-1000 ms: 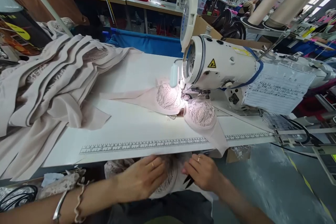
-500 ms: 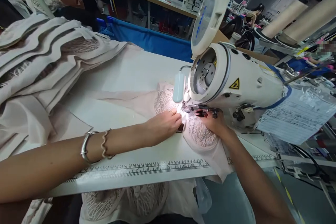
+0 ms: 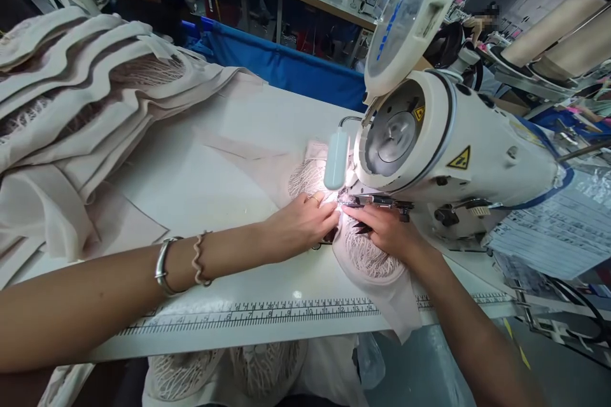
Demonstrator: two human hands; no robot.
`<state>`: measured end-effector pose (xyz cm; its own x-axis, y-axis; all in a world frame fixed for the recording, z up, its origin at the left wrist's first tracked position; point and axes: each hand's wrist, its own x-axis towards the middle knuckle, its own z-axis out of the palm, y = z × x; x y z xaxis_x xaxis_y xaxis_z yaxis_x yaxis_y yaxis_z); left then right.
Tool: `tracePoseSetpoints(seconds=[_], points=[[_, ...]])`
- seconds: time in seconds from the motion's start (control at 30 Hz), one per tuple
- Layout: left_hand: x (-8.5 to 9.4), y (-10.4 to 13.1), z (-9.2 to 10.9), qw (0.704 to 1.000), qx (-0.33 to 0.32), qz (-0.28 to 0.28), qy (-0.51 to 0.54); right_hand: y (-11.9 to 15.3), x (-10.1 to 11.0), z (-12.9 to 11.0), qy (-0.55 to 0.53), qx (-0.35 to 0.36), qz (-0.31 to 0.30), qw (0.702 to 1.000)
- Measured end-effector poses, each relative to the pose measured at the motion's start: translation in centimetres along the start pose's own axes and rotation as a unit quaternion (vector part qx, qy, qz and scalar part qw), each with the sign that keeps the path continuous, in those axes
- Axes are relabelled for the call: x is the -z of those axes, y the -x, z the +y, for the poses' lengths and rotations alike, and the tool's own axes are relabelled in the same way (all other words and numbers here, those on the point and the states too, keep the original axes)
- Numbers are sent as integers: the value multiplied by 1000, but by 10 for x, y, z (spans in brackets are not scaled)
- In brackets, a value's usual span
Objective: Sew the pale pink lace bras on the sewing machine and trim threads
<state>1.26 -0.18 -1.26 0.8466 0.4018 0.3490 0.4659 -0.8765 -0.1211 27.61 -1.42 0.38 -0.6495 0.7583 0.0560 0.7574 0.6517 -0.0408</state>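
Note:
A pale pink lace bra (image 3: 370,253) lies on the white table under the needle area of a white sewing machine (image 3: 496,159). My left hand (image 3: 303,222), fingers bent together, presses on the lace just left of the needle. Close by on the right, my right hand (image 3: 389,229) reaches its fingers to the fabric by the presser foot, with dark scissors (image 3: 363,227) under its palm. What my right fingers pinch is too small to tell. A small pale green lamp (image 3: 337,159) lights the spot.
Stacked pale bra pieces (image 3: 71,89) cover the table's left. A printed ruler (image 3: 286,313) runs along the front edge. More lace pieces (image 3: 267,369) lie below it. Behind hangs blue cloth (image 3: 286,67); written papers (image 3: 558,222) are at right.
My right hand has moved left toward the needle, its fingers now more visible. The disc in the machine's open head has turned. The view has shifted, and the strap part at left has drawn closer.

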Motion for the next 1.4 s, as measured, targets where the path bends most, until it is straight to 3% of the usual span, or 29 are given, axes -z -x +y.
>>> tracePoseSetpoints(seconds=[0.27,0.67,0.8,1.0,1.1,1.27,1.4], points=[[-7,0,-18,998,-3,26,63,0,0,-12,-11,-12,35,999],[-14,-4,-40,997,-15,9,73,-9,11,-33,-43,-139,-38,989],[-1,-8,-24,1000,15,12,4,-14,7,-36,-77,-199,-2,977],[11,-5,25,998,56,-23,-29,-14,-5,-32,-68,-251,37,965],[6,-1,35,996,72,-28,-48,-6,-6,-28,-67,-223,63,970],[-5,4,30,998,53,-5,-32,2,-2,-29,-29,-102,71,992],[-12,6,26,999,26,20,-30,2,-2,-31,12,-87,79,993]])
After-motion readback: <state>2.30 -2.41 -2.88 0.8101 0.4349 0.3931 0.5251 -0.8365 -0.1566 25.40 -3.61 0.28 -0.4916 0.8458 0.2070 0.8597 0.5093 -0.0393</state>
